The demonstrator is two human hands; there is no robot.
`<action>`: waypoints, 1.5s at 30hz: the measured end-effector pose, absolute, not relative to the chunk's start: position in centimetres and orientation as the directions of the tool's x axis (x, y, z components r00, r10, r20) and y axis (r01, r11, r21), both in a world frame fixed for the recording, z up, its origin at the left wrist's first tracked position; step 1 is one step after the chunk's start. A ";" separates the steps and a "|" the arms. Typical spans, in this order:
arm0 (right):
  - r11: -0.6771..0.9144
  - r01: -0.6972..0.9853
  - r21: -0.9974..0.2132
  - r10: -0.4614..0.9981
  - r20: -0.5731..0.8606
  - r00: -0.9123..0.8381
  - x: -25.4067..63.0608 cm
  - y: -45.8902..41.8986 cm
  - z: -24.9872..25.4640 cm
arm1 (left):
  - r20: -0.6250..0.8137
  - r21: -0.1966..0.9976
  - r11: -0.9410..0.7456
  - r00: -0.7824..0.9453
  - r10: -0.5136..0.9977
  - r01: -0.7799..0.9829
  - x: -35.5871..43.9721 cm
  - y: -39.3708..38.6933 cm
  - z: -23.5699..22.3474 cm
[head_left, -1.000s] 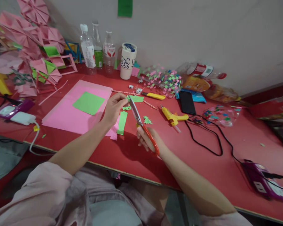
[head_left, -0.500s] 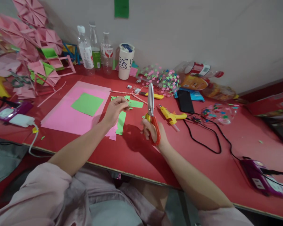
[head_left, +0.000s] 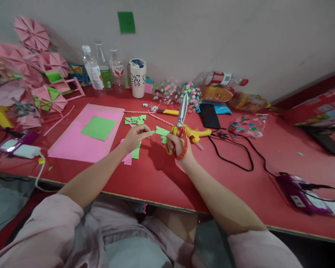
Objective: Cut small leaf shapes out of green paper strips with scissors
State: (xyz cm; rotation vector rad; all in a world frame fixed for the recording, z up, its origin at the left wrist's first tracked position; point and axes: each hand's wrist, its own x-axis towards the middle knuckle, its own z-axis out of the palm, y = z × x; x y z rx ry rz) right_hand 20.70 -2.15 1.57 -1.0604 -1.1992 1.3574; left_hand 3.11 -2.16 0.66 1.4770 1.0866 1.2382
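Note:
My left hand (head_left: 138, 137) pinches a small scrap of green paper (head_left: 152, 132) between thumb and fingertips, above the red table. Scissors (head_left: 182, 115) with red and yellow handles are in my right hand (head_left: 176, 143), their closed-looking blades pointing up and away from me. Just beyond the hands lie a green paper strip (head_left: 162, 131) and a pile of cut green pieces (head_left: 135, 120). Under my left hand are another green strip (head_left: 136, 152) and a pink scrap (head_left: 127, 160). A green paper square (head_left: 98, 128) rests on pink sheets (head_left: 72, 147) to the left.
Behind the scissors lies a yellow glue gun (head_left: 197, 134), near a black phone (head_left: 210, 115) and a yellow cutter (head_left: 170, 112). Plastic bottles (head_left: 93, 72) and a white cup (head_left: 138, 80) stand by the wall. Black cables (head_left: 248, 169) run to a purple power strip (head_left: 301, 193) at right.
The view has shifted, so most things sit a little further left. The scissors have tilted slightly to the right. The green scrap in my left hand shows more clearly.

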 end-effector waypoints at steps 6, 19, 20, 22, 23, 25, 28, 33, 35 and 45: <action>0.075 -0.173 -0.982 0.995 0.062 0.081 22.2 0.3 1.0 | 0.281 0.768 -0.385 0.271 0.921 0.512 3.6 -1.8 0.7; 0.065 -0.162 -0.985 0.997 0.058 0.048 22.5 0.4 0.6 | 0.148 0.167 -0.589 0.571 0.808 0.791 7.3 0.7 -0.3; 0.065 -0.159 -0.985 0.997 0.059 0.043 22.5 0.4 0.6 | 0.150 0.161 -0.587 0.569 0.809 0.793 7.4 0.7 -0.5; 0.064 -0.152 -0.986 0.998 0.060 0.034 22.4 0.4 0.5 | 0.159 0.178 -0.572 0.550 0.820 0.801 7.5 0.7 -0.7; 0.064 -0.148 -0.987 0.998 0.060 0.030 22.4 0.4 0.5 | 0.169 0.202 -0.560 0.535 0.828 0.803 7.4 0.7 -0.7; 0.062 -0.141 -0.988 0.998 0.060 0.024 22.3 0.5 0.4 | 0.195 0.283 -0.527 0.490 0.850 0.801 7.1 0.7 -0.6; 0.060 -0.125 -0.990 0.998 0.061 0.002 22.2 0.4 0.4 | 0.204 0.521 -0.432 0.383 0.901 0.736 6.1 0.4 0.1; 0.036 -0.062 -0.997 0.995 0.042 -0.095 21.8 -0.4 0.8 | 0.007 0.987 -0.064 0.361 0.932 0.145 4.0 -0.9 1.6; 0.015 -0.036 -0.999 0.991 0.020 -0.136 21.4 -0.9 0.9 | -0.062 0.998 0.060 0.349 0.935 0.016 3.5 -1.6 1.7; 0.052 0.151 -0.987 0.985 0.026 -0.170 20.3 -2.6 1.1 | -0.081 0.995 0.065 0.249 0.965 0.073 3.5 -3.0 1.5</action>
